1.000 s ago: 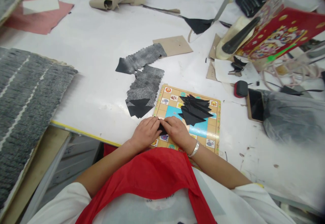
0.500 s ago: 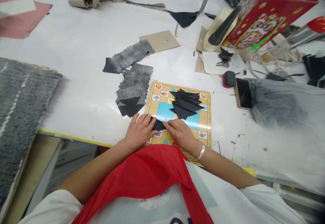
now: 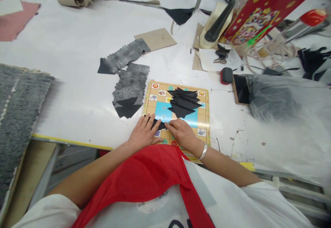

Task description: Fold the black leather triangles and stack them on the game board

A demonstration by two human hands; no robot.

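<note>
On the near left part of a glossy printed game board (image 3: 203,122), a thin, matte black piece (image 3: 162,126) lies beneath the person's two hands, a narrow dark wedge showing between them. The left hand (image 3: 144,130) is laid flat over its left end, fingers spread rather than closed; the right hand (image 3: 182,134) touches its right end with bunched fingertips, and whether they pinch it cannot be told. Toward the far side of the board sits a fanned stack of flat, sharp-cornered black triangles (image 3: 183,103). Left of the board, overlapping pieces with speckled grey faces form a saw-edged row (image 3: 131,79); a similar row (image 3: 125,56) slants beyond it, its end on smooth tan cardboard (image 3: 161,39). Right of the board lie a phone (image 3: 241,89) and a crinkled, translucent plastic bag (image 3: 280,100).
</note>
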